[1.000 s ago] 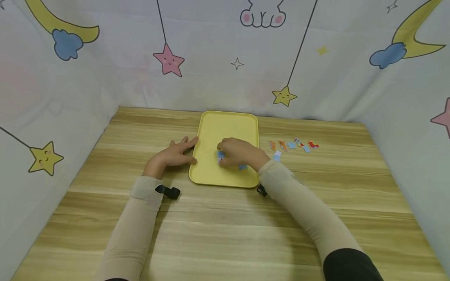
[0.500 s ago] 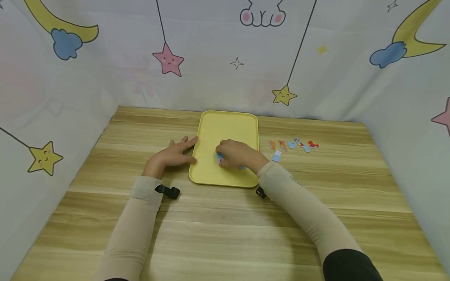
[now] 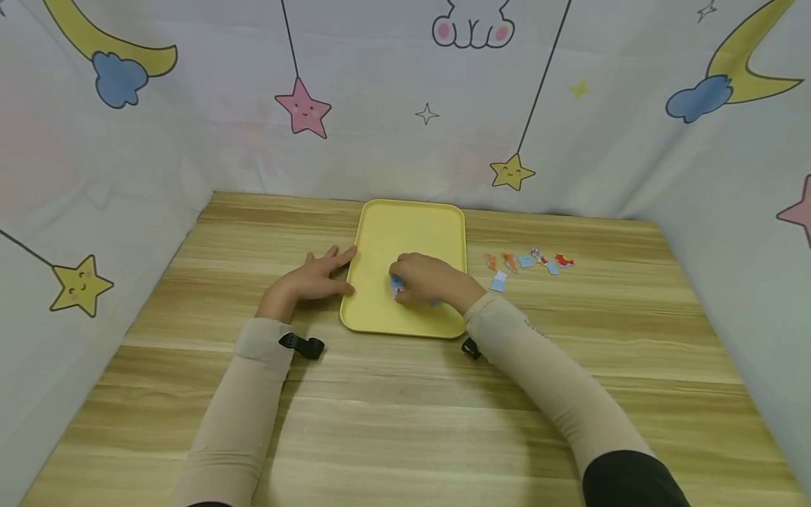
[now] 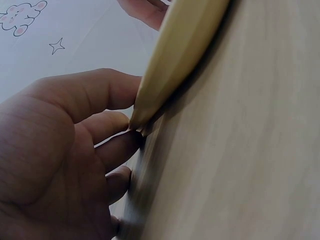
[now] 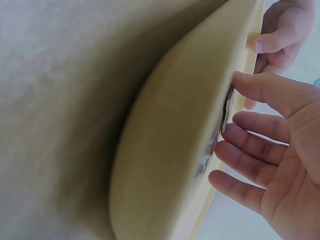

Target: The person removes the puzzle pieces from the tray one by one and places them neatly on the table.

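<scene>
On the yellow tray (image 3: pixel 405 225), my right hand (image 3: pixel 437 278) bends over a small blue and light-coloured puzzle piece (image 3: pixel 396 284). The right wrist view shows the thumb at one end of that flat piece (image 5: pixel 227 110) and fingertips at the other, gripping it low over the tray. More pieces (image 5: pixel 207 155) lie beneath the fingers, mostly hidden in the head view; a bit of blue piece (image 3: pixel 436 303) peeks out under the wrist. My left hand (image 3: pixel 312 277) rests at the tray's left rim, fingers spread, thumb and fingertips touching the edge (image 4: pixel 165 65).
Right of the tray, several loose puzzle pieces lie on the wooden table (image 3: pixel 393 422): orange ones (image 3: pixel 510 263), a red one (image 3: pixel 564 261), a blue one (image 3: pixel 526 262) and a blue-and-white one (image 3: pixel 499 282). White printed cloth (image 3: pixel 380 155) walls the table's back and sides.
Over the first half second my right hand shifted slightly left and nearer, with the puzzle piece turning a little. Since then it has barely moved; the left hand stays in place.
</scene>
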Demonstrator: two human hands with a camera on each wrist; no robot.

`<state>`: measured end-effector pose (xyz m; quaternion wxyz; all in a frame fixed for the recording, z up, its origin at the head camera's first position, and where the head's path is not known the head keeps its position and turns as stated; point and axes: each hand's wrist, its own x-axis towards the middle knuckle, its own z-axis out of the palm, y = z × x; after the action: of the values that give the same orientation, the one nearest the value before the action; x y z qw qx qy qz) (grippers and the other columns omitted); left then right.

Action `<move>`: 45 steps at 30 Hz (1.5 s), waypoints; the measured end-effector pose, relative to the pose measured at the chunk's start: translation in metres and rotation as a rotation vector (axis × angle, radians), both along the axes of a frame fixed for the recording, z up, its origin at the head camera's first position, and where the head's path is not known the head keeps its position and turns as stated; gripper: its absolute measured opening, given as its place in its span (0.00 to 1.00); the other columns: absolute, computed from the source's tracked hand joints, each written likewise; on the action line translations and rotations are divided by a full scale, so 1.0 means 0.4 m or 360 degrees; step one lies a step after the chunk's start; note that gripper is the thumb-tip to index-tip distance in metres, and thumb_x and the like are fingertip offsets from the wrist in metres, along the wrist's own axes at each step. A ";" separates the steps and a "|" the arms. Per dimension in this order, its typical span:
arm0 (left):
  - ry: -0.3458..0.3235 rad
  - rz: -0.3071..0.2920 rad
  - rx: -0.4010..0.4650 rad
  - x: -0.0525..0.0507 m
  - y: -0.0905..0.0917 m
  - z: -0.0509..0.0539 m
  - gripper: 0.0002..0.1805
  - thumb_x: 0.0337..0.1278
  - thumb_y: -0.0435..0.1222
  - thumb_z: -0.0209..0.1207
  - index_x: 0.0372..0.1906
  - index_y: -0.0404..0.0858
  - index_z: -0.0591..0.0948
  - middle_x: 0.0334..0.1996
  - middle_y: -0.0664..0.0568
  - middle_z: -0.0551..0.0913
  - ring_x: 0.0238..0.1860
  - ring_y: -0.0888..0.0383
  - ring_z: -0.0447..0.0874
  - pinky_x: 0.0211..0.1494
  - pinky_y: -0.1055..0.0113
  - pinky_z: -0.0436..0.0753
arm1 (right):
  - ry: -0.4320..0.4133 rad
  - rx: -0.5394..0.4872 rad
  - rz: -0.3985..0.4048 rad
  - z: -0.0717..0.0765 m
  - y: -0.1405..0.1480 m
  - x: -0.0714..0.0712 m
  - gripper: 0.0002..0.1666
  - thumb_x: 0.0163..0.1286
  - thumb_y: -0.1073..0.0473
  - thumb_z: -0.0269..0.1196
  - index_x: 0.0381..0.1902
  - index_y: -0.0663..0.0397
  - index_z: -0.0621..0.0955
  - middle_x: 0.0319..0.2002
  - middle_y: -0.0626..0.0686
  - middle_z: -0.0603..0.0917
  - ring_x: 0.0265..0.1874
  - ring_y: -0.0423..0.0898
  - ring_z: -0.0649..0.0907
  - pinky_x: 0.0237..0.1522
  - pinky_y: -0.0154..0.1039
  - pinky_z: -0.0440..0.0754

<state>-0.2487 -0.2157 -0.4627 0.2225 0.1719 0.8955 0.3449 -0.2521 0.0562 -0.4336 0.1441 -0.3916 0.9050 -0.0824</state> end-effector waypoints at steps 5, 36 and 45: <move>-0.0025 0.0018 -0.0001 0.002 -0.001 0.000 0.50 0.68 0.45 0.64 0.87 0.47 0.50 0.85 0.37 0.39 0.81 0.30 0.18 0.79 0.32 0.25 | -0.0008 -0.0034 -0.0005 0.004 0.008 0.004 0.09 0.72 0.57 0.69 0.42 0.56 0.83 0.36 0.50 0.75 0.36 0.46 0.72 0.40 0.40 0.71; -0.0032 0.0005 0.0001 -0.001 -0.001 -0.003 0.50 0.69 0.45 0.65 0.87 0.46 0.50 0.85 0.38 0.38 0.82 0.34 0.18 0.79 0.36 0.22 | -0.0009 -0.0071 -0.0059 0.029 0.074 0.009 0.18 0.72 0.58 0.67 0.54 0.62 0.84 0.43 0.53 0.81 0.39 0.47 0.75 0.42 0.41 0.75; -0.0001 -0.0020 0.0010 -0.002 0.000 -0.005 0.50 0.69 0.44 0.64 0.87 0.44 0.50 0.85 0.38 0.41 0.85 0.41 0.25 0.80 0.40 0.20 | -0.0021 -0.0072 -0.0124 0.033 0.099 0.010 0.24 0.72 0.57 0.68 0.61 0.63 0.83 0.50 0.56 0.82 0.44 0.48 0.77 0.48 0.42 0.79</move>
<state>-0.2495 -0.2159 -0.4646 0.2246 0.1781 0.8933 0.3463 -0.2483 0.0959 -0.4203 0.1377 -0.3586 0.9166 -0.1111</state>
